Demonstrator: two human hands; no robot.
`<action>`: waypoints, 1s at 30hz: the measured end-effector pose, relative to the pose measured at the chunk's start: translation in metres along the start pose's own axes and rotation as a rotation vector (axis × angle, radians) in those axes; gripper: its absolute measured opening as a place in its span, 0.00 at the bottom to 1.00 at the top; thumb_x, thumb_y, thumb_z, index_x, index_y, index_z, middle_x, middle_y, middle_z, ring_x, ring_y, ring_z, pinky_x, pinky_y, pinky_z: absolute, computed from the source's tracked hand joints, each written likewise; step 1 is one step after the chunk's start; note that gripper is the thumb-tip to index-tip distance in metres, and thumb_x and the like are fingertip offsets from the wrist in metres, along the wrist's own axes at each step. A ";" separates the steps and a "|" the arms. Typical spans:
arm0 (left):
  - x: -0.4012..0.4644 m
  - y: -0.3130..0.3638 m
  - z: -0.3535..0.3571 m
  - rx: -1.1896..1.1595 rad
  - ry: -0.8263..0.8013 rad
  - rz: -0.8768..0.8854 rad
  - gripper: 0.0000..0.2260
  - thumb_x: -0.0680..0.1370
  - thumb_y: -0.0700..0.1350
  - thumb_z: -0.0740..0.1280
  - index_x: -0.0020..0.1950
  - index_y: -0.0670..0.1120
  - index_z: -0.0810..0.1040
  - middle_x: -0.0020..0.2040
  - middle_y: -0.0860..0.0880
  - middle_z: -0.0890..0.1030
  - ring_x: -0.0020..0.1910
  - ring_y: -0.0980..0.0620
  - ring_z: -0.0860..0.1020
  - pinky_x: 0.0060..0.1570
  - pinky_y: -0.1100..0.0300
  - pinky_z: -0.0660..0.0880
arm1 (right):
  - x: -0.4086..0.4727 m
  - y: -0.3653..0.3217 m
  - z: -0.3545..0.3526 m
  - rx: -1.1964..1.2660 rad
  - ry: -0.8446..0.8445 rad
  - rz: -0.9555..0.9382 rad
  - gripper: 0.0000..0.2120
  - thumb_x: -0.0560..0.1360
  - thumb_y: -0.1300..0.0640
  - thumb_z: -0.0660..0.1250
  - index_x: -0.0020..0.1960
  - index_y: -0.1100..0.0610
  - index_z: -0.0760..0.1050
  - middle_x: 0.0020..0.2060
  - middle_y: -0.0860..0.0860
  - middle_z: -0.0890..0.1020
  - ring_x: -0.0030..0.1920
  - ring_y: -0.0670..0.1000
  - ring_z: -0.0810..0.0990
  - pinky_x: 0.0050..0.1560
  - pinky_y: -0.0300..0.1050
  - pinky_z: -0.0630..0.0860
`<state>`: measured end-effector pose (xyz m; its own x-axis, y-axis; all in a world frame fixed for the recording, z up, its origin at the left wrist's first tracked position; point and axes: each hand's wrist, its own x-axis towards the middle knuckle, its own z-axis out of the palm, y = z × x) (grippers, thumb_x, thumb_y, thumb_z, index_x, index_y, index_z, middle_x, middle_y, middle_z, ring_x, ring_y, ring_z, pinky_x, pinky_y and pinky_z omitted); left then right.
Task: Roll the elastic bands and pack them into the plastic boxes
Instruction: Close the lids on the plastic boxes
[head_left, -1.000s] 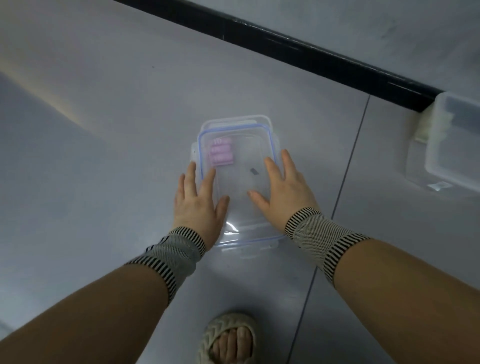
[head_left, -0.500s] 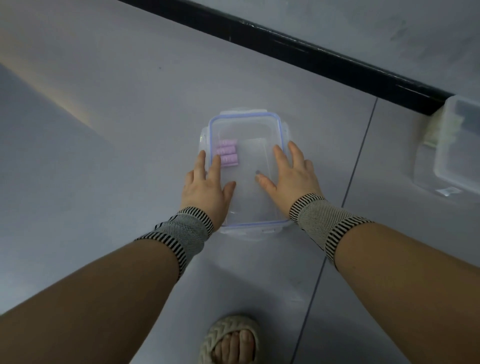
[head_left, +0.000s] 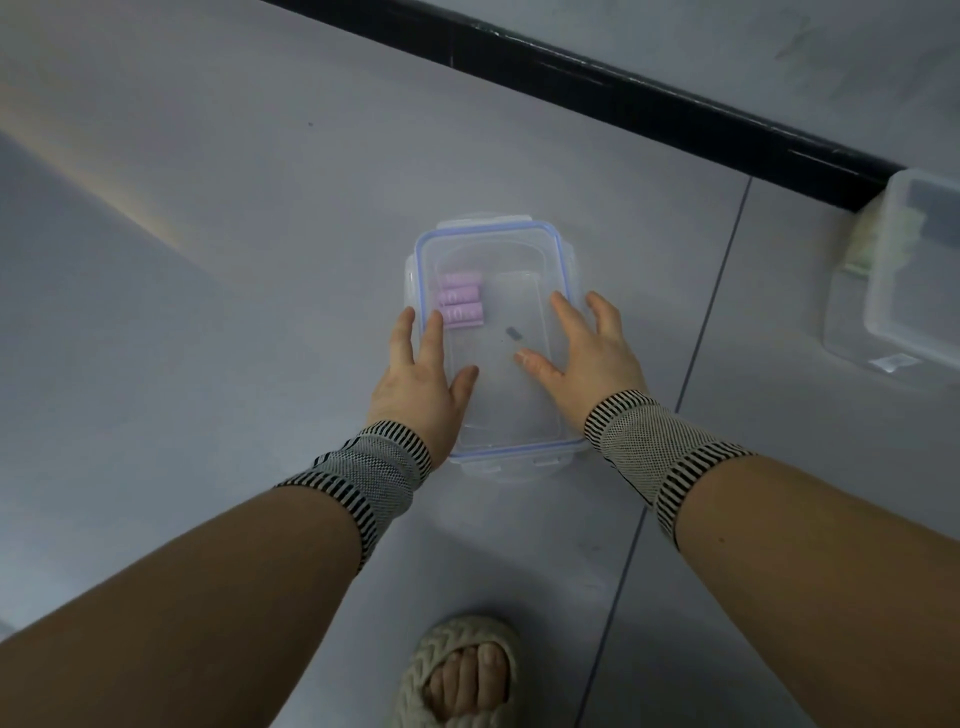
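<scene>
A clear plastic box (head_left: 491, 244) with a blue-rimmed lid lies on the grey floor in front of me. Inside, at its left side, three rolled pink elastic bands (head_left: 459, 307) lie side by side. My left hand (head_left: 418, 376) rests flat on the lid's left edge, fingers spread. My right hand (head_left: 584, 348) lies flat on the lid's right side, fingers spread. Neither hand holds anything. Both wrists wear striped knit bands.
More clear plastic boxes (head_left: 904, 275) stand at the right edge by a black skirting strip (head_left: 597, 73) along the wall. My foot in a cream slipper (head_left: 462, 670) is at the bottom. A floor joint (head_left: 691, 364) runs just right of the box.
The lid has settled level on the box. Both hands have stayed flat on it, and the view has shifted slightly so the box sits more centred.
</scene>
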<state>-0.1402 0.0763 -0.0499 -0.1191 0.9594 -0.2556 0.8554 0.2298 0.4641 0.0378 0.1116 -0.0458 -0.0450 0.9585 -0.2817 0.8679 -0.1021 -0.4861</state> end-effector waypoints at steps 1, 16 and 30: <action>-0.002 0.003 0.002 0.004 -0.004 0.007 0.30 0.79 0.57 0.56 0.77 0.51 0.47 0.77 0.50 0.42 0.65 0.43 0.71 0.62 0.52 0.68 | -0.003 0.004 -0.001 0.001 0.002 0.011 0.36 0.74 0.38 0.63 0.76 0.47 0.54 0.76 0.54 0.49 0.73 0.57 0.61 0.70 0.48 0.62; -0.022 0.060 0.038 0.033 -0.056 0.158 0.28 0.80 0.53 0.55 0.77 0.51 0.48 0.78 0.48 0.44 0.72 0.42 0.61 0.66 0.50 0.63 | -0.039 0.069 -0.034 -0.055 0.058 0.142 0.35 0.74 0.36 0.62 0.76 0.46 0.55 0.76 0.54 0.50 0.72 0.58 0.63 0.68 0.49 0.63; -0.025 0.047 0.033 0.207 -0.079 0.251 0.27 0.81 0.51 0.55 0.77 0.48 0.49 0.78 0.46 0.46 0.72 0.44 0.59 0.69 0.52 0.60 | -0.048 0.075 -0.029 -0.075 0.102 0.126 0.34 0.75 0.38 0.60 0.76 0.48 0.55 0.76 0.55 0.51 0.72 0.59 0.61 0.69 0.51 0.63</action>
<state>-0.0806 0.0575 -0.0500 0.1407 0.9644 -0.2240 0.9384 -0.0578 0.3407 0.1193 0.0661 -0.0443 0.1136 0.9619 -0.2488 0.8981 -0.2065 -0.3884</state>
